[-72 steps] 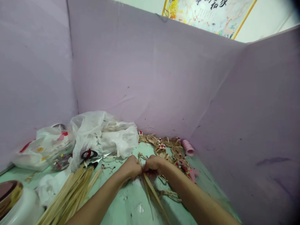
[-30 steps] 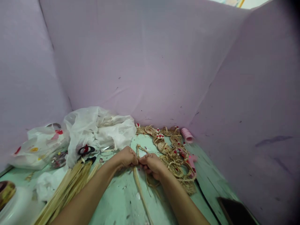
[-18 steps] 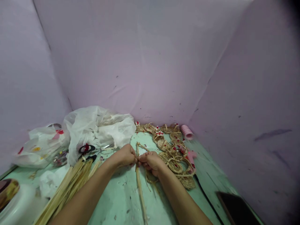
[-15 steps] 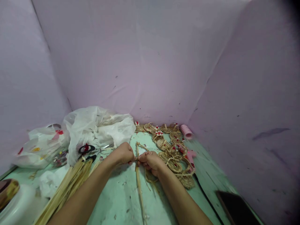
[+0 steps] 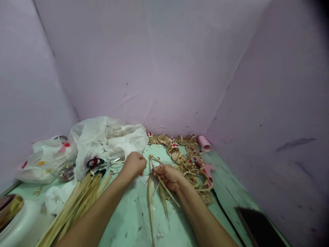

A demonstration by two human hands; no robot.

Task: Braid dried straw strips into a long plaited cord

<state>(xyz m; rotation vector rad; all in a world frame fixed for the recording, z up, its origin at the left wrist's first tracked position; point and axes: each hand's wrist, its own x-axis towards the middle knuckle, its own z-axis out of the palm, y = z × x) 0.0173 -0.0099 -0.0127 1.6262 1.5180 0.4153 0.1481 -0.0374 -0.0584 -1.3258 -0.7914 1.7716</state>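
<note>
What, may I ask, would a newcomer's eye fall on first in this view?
Probably the right hand at lower centre, pinching pale straw strands, with the left hand curled beside it. Next might come the red and white beads on the coiled straw braid beyond the right hand, near a pink spool. The large crumpled white plastic bag also stands out, left of centre before the lilac wall.

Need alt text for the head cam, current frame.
Right hand pinches straw-like strands over a worn green table; the left hand, curled closed beside it, seems to hold one thin end. Toward the left lie a straw bundle, scissors and white plastic bags; behind and to the right, beaded woven coils and a pink spool.
</note>
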